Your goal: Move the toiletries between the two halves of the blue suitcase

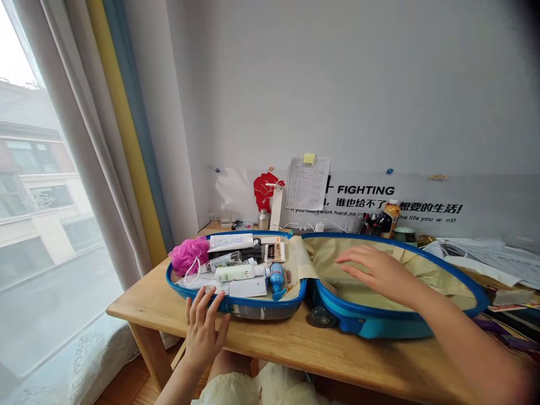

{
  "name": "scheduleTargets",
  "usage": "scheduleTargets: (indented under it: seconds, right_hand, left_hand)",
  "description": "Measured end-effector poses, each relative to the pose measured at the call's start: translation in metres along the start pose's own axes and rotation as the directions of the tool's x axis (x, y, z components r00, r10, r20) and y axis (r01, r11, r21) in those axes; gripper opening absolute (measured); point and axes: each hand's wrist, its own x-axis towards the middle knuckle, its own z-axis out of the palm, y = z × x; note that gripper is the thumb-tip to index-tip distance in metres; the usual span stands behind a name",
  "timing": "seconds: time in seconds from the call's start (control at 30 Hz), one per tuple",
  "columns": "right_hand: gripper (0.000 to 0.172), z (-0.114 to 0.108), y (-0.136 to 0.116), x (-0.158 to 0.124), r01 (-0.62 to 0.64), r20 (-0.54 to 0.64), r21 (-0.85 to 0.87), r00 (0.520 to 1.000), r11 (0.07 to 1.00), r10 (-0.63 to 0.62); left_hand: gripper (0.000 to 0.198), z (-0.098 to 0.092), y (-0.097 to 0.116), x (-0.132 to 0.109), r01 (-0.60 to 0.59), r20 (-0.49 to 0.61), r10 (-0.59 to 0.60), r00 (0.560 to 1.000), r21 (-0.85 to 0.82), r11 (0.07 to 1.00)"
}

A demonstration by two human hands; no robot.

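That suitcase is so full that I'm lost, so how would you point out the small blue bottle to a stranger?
Find the wooden table by the window, where a blue suitcase lies open. In the half nearer the window, look toward the hinge side: there sits a small blue bottle. Its bright blue sets it apart from the white tube and white box beside it.
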Motion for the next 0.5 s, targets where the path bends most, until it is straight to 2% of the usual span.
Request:
scheduleTargets:
  seconds: [0.1, 0.2, 0.37, 0.5]
  right_hand:
    - [0.053, 0.012, 0.035, -0.055, -0.144, -0.113, 0.038, 0.983, 0.989, 0.147]
    - [0.047, 0.024, 0.063, -0.090, -0.164, -0.097, 0.042, 0.981, 0.986, 0.167]
    - [0.039, 0.039, 0.080, -0.111, -0.182, -0.117, 0.026, 0.976, 0.983, 0.184]
    - [0.048, 0.052, 0.075, -0.113, -0.224, -0.187, 0.068, 0.954, 0.972, 0.233]
  left_hand:
    - [0.051, -0.003, 0.010, 0.010, -0.031, 0.017, 0.031, 0.999, -0.011, 0.999]
    - [0.039, -0.002, 0.025, 0.021, -0.044, 0.056, 0.048, 0.997, -0.060, 0.997]
    - [0.024, 0.001, 0.043, 0.036, -0.045, 0.077, 0.053, 0.996, -0.106, 0.993]
    - [0.021, 0.000, 0.044, 0.042, -0.042, 0.045, 0.048, 0.998, -0.123, 0.992]
